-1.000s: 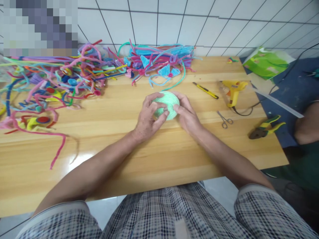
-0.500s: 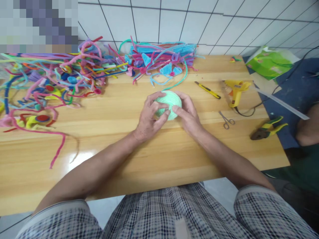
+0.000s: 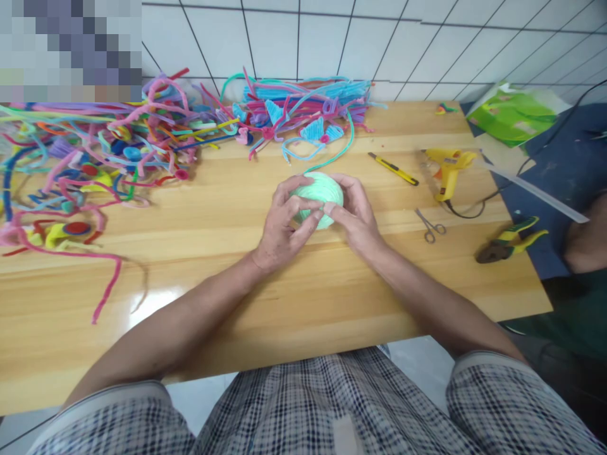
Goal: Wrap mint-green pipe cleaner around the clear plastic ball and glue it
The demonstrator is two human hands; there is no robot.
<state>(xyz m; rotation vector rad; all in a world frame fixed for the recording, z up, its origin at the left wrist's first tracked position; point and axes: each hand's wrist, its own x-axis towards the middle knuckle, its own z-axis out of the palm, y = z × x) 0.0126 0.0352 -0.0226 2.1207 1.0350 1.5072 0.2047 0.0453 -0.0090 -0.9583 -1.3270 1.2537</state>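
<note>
Between my two hands sits a mint-green coil (image 3: 321,187), wound round and round like a disc or ball of pipe cleaner or yarn. My left hand (image 3: 287,221) curls about its left side, with the index finger and thumb pressed near its middle. From the right, my right hand (image 3: 355,212) wraps the edge, its thumb meeting the left fingertips at the centre. A green strand (image 3: 332,158) runs from behind the coil toward the pile at the back. The fingers hide the coil's lower part.
Colourful pipe cleaners (image 3: 104,145) are heaped at the left and back. To the right lie a yellow utility knife (image 3: 394,169), a yellow glue gun (image 3: 448,170), small scissors (image 3: 430,226), pliers (image 3: 512,241) and a green packet (image 3: 515,114). Another person's arm (image 3: 588,237) shows at the right edge.
The view has shifted slightly. My fingertips have drawn closer together at the middle of the coil, which both hands still hold in the same place.
</note>
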